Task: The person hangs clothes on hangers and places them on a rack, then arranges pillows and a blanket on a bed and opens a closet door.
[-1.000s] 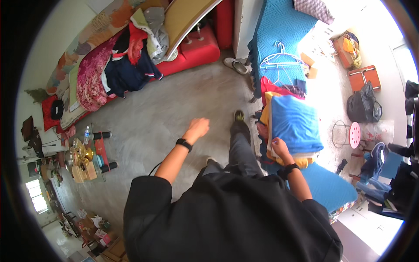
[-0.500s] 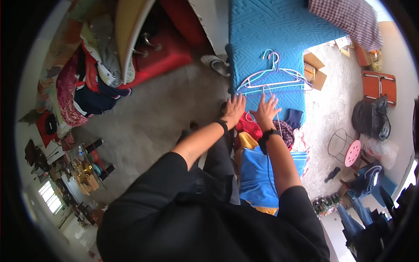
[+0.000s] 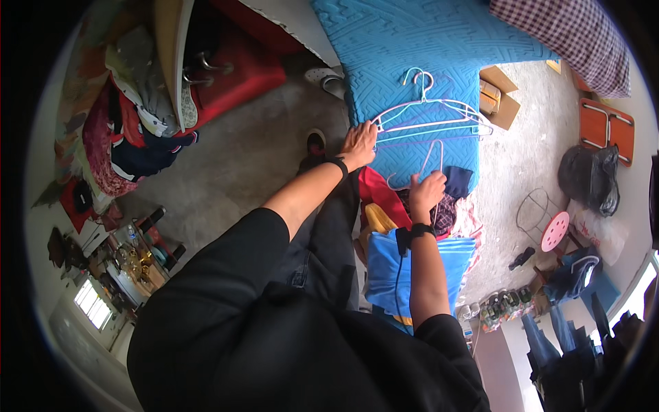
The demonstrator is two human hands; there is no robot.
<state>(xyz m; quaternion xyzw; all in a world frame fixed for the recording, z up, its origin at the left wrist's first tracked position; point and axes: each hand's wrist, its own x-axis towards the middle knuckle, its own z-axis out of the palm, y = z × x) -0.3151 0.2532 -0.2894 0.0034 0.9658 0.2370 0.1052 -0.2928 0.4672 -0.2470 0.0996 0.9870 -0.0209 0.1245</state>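
Observation:
Several overlapping clothes hangers (image 3: 432,127), white, mint and purple, lie on the blue quilted bed cover (image 3: 381,75). My left hand (image 3: 360,145) is at their left end, its fingers stretched out and touching the hanger corners. A separate pale pink hanger (image 3: 434,155) lies nearer to me, partly over the clothes. My right hand (image 3: 427,192) is closed on it, with the fingers curled; the part under the palm is hidden. Beside the right hand are a red garment (image 3: 382,195), a dark checked cloth (image 3: 445,211) and a navy cloth (image 3: 458,181).
A folded blue striped cloth (image 3: 391,271) lies close to my body. To the right are an open cardboard box (image 3: 504,103), a black plastic bag (image 3: 589,180) and a pink round stool (image 3: 555,232). Clothes are heaped over a red seat (image 3: 244,82) at left.
My right hand has gone from spread fingers to closed on the pink hanger, lower down. My left hand has shifted to the hangers' left corner, and its fingers have come closer together.

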